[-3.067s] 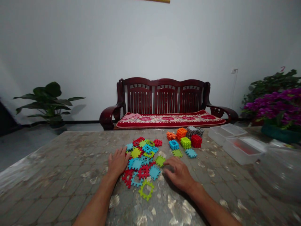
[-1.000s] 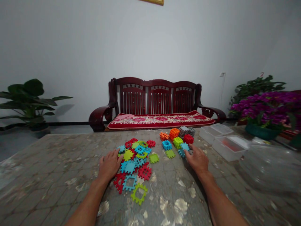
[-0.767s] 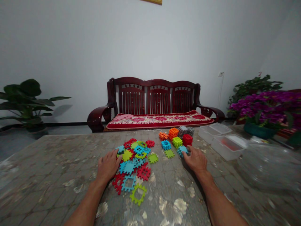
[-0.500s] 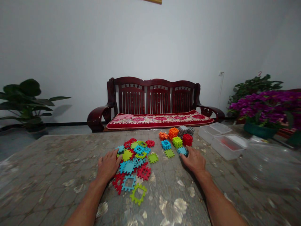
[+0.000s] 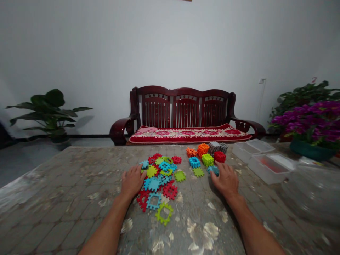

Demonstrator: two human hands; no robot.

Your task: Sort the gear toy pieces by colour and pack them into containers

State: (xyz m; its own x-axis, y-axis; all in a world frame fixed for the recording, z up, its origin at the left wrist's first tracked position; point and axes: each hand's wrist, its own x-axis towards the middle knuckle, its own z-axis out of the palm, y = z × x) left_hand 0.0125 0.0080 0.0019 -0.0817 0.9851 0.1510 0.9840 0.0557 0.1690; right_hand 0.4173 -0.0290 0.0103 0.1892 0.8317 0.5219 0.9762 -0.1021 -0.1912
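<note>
A: Right hand (image 5: 226, 179), palm down, thumb and fingers on either side of the blue piece (image 5: 212, 170)! Is that a grip?

B: I can't tell; the fingers cover part of it. The piece sits on the tabletop (image 5: 66, 198), just in front of the red stack (image 5: 219, 156) and the green stack (image 5: 207, 160).

A: Over to the left hand (image 5: 133, 180), then!

B: Open, palm down, fingers loosely bent, thumb at the left edge of the pile (image 5: 152, 184). I see nothing in its grasp.

A: And what a jumble that pile is! Red, blue and green, overlapping, some solid, some hollow (the green frame (image 5: 158, 213) lies nearest us).

B: One green square (image 5: 180, 176) lies flat just right of the pile. Farther right, a green tile (image 5: 198, 172) sits in front of the blue stack (image 5: 194, 162).

A: Back row: orange stacks (image 5: 203, 150) on the left, grey pieces (image 5: 214, 149) on the right.

B: Beyond those, off to the right, clear boxes (image 5: 261, 173) and purple flowers (image 5: 318, 118). Across the way, the sofa (image 5: 186, 92) with its red cushion (image 5: 191, 135).
</note>
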